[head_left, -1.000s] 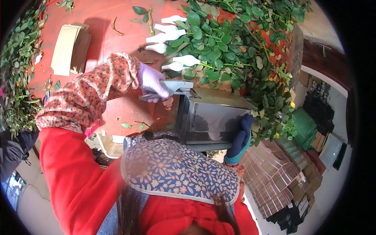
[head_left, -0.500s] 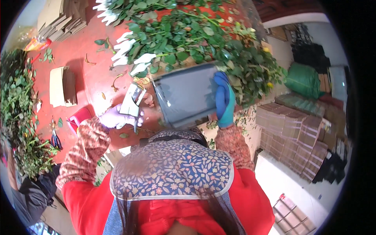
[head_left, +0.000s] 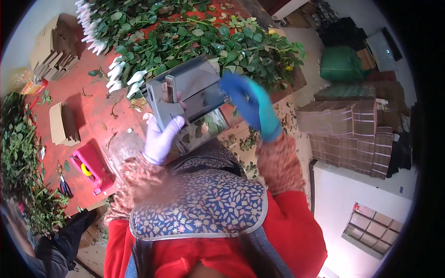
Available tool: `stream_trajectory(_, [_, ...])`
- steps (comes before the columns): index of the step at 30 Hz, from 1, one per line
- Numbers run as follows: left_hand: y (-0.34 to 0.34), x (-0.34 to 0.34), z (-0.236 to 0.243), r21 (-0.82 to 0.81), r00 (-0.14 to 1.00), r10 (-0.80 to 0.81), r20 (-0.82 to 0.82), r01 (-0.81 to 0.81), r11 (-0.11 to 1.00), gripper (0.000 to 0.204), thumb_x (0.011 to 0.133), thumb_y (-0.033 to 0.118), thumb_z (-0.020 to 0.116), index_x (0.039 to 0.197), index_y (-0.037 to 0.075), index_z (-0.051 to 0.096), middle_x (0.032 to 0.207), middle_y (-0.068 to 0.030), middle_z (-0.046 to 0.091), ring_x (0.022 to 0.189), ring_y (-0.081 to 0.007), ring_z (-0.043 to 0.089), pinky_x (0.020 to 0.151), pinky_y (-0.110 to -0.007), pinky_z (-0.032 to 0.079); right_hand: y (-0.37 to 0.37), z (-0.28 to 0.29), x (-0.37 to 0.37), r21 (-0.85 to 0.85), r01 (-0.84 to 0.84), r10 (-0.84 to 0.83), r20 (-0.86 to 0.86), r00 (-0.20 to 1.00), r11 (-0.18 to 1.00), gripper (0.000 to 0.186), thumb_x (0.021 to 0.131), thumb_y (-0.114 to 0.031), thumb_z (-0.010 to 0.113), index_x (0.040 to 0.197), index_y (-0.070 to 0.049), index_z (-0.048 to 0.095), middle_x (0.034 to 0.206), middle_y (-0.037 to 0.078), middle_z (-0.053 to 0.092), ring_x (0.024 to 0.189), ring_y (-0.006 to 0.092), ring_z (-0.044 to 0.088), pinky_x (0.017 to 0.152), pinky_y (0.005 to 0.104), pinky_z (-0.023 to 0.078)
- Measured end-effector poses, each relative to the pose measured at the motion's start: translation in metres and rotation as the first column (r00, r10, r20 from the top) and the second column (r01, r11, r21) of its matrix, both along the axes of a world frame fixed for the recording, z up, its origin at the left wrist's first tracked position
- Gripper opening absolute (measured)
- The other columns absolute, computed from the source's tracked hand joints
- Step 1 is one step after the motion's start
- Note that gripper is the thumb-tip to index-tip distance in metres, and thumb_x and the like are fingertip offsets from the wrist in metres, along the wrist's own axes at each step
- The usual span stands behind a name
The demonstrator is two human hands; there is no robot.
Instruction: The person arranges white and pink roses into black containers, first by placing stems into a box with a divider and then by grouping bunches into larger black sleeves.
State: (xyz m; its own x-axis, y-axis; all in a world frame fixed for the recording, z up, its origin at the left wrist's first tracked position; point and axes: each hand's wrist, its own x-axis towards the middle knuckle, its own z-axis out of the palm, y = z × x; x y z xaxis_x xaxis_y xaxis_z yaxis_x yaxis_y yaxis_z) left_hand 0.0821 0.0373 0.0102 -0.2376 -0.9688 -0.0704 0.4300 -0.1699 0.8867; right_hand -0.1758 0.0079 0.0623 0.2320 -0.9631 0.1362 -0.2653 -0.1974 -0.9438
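Observation:
My left hand (head_left: 162,141), in a lavender glove, is closed on a grey metal piece with a handle (head_left: 167,106), which lies over or against a dark, box-like metal body (head_left: 194,81). A shiny lower part (head_left: 206,127) reflects leaves beneath it. My right hand (head_left: 252,104), in a blue and teal glove, is at the right end of the metal body, its fingers smeared by motion; whether they touch it I cannot tell. Just beyond lie leafy stems (head_left: 250,41) with white sleeved heads (head_left: 116,69) on the red table (head_left: 92,120).
A pink tape dispenser (head_left: 95,169), scissors (head_left: 64,185) and cardboard pieces (head_left: 62,123) are on my left, with taller cardboard stacks (head_left: 51,48) behind. More foliage (head_left: 18,148) lines the left edge, beside another person's dark-clothed leg (head_left: 51,245). Bundled cartons (head_left: 347,139) and a green sack (head_left: 338,65) stand right.
The metal body has been lifted and tilted leftward between my hands. My left hand has moved rightward to it since half a second ago. My right hand has shifted up along its right end.

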Motion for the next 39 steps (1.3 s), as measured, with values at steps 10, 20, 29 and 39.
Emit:
stream_trajectory(10, [-0.023,0.030,-0.038,0.274,0.978,0.092,0.189,-0.142,0.951,0.047,0.093,0.013,0.065,0.134,-0.007,0.053,0.126,-0.0113,0.062,0.114,-0.0194,0.058,0.104,-0.034,0.042,-0.242,-0.090,-0.001,0.545,-0.631,0.834,-0.363,0.415,0.551,0.055,0.093,-0.020,0.060,0.147,-0.016,0.049,0.112,0.003,0.067,0.079,0.0120,0.057,0.066,0.0311,0.051])
stream_trajectory(20, [-0.013,-0.026,0.001,0.406,0.931,0.172,0.323,-0.301,0.863,0.044,0.092,0.013,0.062,0.132,-0.005,0.057,0.125,-0.0114,0.065,0.113,-0.0206,0.061,0.101,-0.035,0.047,-0.206,-0.040,-0.099,-0.145,-0.840,0.669,-0.540,0.510,0.522,0.017,0.078,-0.002,0.066,0.093,-0.009,0.069,0.090,0.010,0.065,0.088,0.0329,0.062,0.080,0.0432,0.050])
stream_trajectory(29, [-0.026,-0.063,0.005,0.397,0.928,0.194,0.317,-0.316,0.861,0.046,0.092,0.016,0.065,0.134,-0.003,0.057,0.119,-0.0102,0.066,0.111,-0.0210,0.062,0.099,-0.036,0.049,-0.103,0.021,-0.165,-0.158,-0.622,0.406,-0.631,0.661,0.767,0.061,0.075,-0.047,0.081,0.116,-0.004,0.064,0.095,0.012,0.063,0.095,0.0317,0.061,0.079,0.0460,0.049])
stream_trajectory(39, [-0.047,-0.095,0.009,0.398,0.947,0.098,0.305,-0.221,0.890,0.047,0.093,0.014,0.061,0.135,-0.004,0.055,0.126,-0.0113,0.065,0.115,-0.0204,0.061,0.104,-0.036,0.046,-0.098,-0.102,-0.167,-0.019,-0.188,0.177,-0.254,0.951,0.982,0.014,0.087,-0.018,0.071,0.089,-0.004,0.072,0.084,0.019,0.070,0.073,0.0376,0.068,0.065,0.0402,0.054])
